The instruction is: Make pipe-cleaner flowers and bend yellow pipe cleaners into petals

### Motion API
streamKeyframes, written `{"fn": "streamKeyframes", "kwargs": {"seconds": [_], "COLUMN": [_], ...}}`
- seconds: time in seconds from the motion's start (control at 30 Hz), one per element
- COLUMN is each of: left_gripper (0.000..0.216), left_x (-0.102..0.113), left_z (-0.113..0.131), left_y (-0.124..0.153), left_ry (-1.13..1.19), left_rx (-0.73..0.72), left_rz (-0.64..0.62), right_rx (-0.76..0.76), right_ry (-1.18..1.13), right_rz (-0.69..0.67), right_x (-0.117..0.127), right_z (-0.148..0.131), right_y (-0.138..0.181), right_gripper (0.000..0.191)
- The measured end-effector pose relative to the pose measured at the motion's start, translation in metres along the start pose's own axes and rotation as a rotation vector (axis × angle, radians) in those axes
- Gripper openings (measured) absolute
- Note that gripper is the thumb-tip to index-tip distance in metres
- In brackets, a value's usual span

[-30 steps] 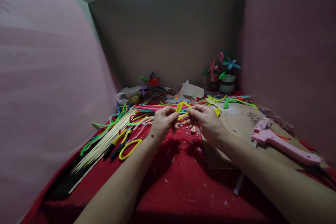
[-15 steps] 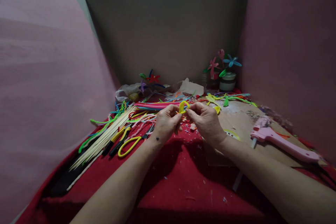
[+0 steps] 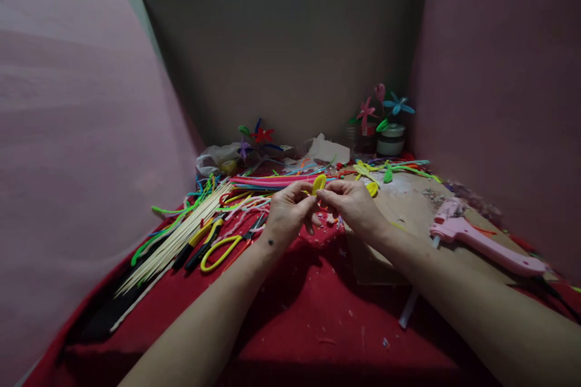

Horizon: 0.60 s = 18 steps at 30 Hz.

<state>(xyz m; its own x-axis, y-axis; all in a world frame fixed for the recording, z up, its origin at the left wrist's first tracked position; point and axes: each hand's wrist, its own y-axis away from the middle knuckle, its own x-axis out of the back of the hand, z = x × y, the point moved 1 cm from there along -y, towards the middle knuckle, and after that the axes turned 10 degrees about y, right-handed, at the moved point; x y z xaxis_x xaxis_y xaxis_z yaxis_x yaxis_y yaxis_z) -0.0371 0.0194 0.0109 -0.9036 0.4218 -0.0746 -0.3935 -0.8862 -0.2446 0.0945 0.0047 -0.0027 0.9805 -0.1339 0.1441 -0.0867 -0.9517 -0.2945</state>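
Observation:
Between my two hands, above the red cloth (image 3: 313,308), a bent yellow pipe cleaner (image 3: 319,184) stands up as a narrow loop. My left hand (image 3: 293,208) pinches it from the left with thumb and index finger. From the right, my right hand (image 3: 354,204) closes its fingertips on the base of the same piece. The fingertips of both hands almost meet, and they hide the lower end of the loop. Just beyond my right hand lies another looped yellow piece (image 3: 372,189).
Left of my hands lie yellow-handled scissors (image 3: 221,254), pliers (image 3: 204,242), wooden skewers (image 3: 181,242) and coloured pipe cleaners (image 3: 267,182). A pink glue gun (image 3: 485,242) rests on cardboard (image 3: 408,205) at the right. Pipe-cleaner flowers (image 3: 394,106) stand at the back beside a jar (image 3: 390,140).
The yellow loop has become narrower and more upright. My right fingertips have come closer to my left ones. The whole view has shifted slightly.

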Motion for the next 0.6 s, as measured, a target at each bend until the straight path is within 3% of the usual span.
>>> {"fn": "streamKeyframes", "kwargs": {"seconds": [0.27,0.6], "left_gripper": [0.021,0.014], "left_x": [-0.0006,0.0025], "left_z": [-0.0024,0.0029], "left_y": [-0.0006,-0.0055], "left_ry": [-0.038,-0.087], "left_rx": [-0.032,0.116], "left_rz": [-0.032,-0.155], "right_rx": [-0.010,-0.070], "right_ry": [-0.308,-0.249], "right_rz": [-0.004,0.068], "right_x": [0.0027,0.0063], "right_z": [-0.0002,-0.0023], "right_y": [-0.0047,-0.0046], "right_gripper": [0.025,0.024]}}
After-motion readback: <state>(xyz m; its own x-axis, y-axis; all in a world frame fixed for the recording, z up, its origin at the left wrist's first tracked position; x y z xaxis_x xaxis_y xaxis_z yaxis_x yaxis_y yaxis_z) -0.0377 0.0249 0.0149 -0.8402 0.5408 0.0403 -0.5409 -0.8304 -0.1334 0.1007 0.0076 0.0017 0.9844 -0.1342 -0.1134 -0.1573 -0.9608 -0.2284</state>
